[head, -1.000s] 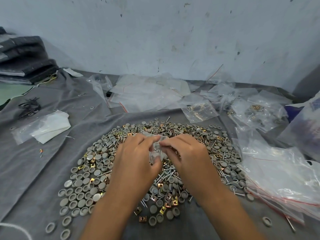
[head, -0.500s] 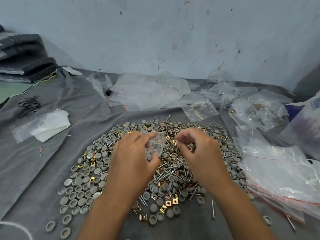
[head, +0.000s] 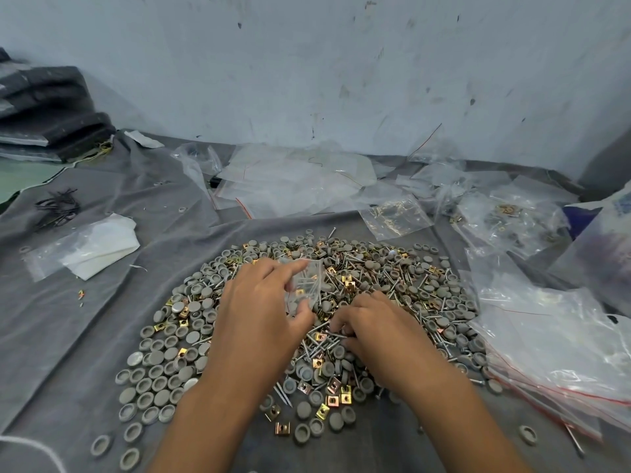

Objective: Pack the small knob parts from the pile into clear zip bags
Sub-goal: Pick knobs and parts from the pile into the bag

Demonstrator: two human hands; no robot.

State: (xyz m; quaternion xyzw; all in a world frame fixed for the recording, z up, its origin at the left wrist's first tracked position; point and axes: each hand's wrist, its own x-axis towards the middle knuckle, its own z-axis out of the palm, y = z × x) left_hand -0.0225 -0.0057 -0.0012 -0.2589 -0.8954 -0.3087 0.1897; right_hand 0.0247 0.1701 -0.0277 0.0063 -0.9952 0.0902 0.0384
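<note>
Left hand (head: 259,312) pinches small bag (head: 307,281) above pile (head: 191,322); right hand (head: 372,326) curled on screws (head: 321,339). Bare cloth (head: 68,336) left.

- Grey cloth (head: 85,336) is covering the table;
- dark folded stack (head: 47,110) is lying far left;
- black wire bundle (head: 58,208) is resting nearby;
- scuffed wall (head: 307,63) is standing behind.

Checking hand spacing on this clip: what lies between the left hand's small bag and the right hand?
In the head view, only pile parts: grey caps, screws and brass clips between the small bag, pinched by the left hand, and the right hand.
</note>
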